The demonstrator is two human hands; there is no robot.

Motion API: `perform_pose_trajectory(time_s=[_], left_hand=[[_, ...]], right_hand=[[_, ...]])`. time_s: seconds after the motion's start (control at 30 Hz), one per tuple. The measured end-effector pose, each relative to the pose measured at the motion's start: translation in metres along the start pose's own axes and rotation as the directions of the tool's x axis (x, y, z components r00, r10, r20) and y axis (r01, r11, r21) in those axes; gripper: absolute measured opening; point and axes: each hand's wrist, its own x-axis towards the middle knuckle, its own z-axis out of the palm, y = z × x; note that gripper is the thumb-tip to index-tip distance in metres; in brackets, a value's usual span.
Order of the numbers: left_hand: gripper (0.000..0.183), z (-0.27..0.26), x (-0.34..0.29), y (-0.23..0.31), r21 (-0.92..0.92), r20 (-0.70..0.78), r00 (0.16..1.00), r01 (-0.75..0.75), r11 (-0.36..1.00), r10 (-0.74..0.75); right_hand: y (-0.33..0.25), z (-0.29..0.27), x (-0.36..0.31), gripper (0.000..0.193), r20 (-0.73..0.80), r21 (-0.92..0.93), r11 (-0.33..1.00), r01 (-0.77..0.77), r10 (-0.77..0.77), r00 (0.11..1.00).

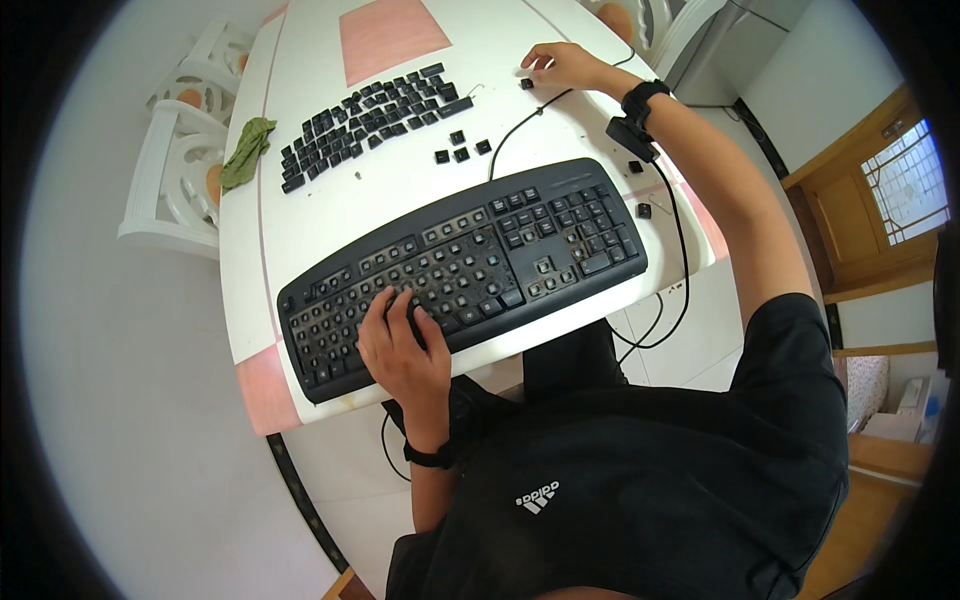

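A black keyboard (540, 248) lies near the table's front edge, many of its keycaps off and the bare switches showing. My left hand (405, 350) rests on its lower left part, fingers stretched and slightly apart. Farther off, at the right back, my right hand (568, 68) is low over the table with thumb and fingertips drawn together. Something small and pale shows at those fingertips, too small to name. Just below them sits a loose black keycap (527, 84). Rows of removed keycaps (370, 122) are laid out behind the keyboard, with a smaller group of keycaps (461, 155) beside them.
A green cloth (248, 152) hangs at the table's left edge. Black cable (520, 122) runs from the keyboard toward the back right. Single keycaps (644, 210) lie right of the keyboard. White chairs (165, 170) stand at the left; a wooden door (875, 190) is at the right.
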Motion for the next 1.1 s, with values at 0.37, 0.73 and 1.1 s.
perform_pose_trajectory(time_s=[0.37, 0.73, 1.1], left_hand=[[0.021, 0.004, 0.000, -0.003, 0.033, -0.015, 0.999, -0.033, 0.999, 0.033], [0.018, 0.004, 0.001, 0.000, 0.026, -0.007, 0.998, -0.055, 0.998, 0.055], [0.019, 0.005, 0.000, -0.003, 0.049, -0.012, 0.998, -0.066, 0.997, 0.066]], right_hand=[[-0.007, -0.071, -0.050, 0.028, 0.319, 0.058, 0.985, 0.163, -0.173, 0.932], [-0.019, -0.068, -0.162, 0.026, 0.447, -0.069, 0.998, -0.013, 0.043, 0.893], [0.017, -0.057, -0.155, 0.028, 0.316, 0.298, 0.919, -0.259, 0.161, 0.935]])
